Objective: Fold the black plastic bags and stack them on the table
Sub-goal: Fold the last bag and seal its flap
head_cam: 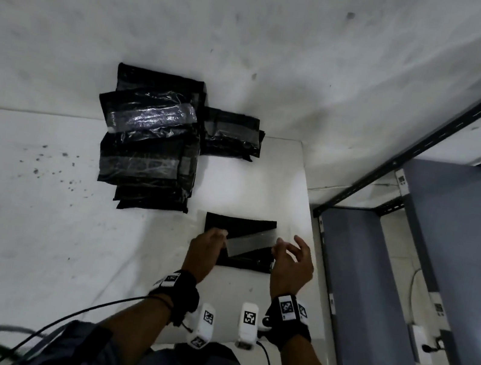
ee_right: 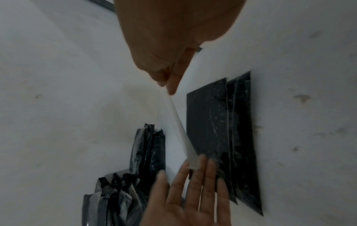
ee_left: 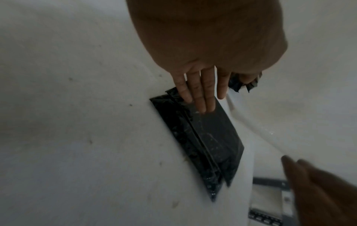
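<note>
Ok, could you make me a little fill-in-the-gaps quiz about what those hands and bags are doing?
1. The left hand presses straight fingers on a folded ___ bag.
2. The right hand pinches a pale strip that runs across to the ___ hand.
3. The metal shelving stands on the person's ___ side.
Missing words: black; left; right.

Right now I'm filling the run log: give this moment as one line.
step: folding | left hand: flat on black bag | right hand: pinching pale strip | folded pile: on table
</note>
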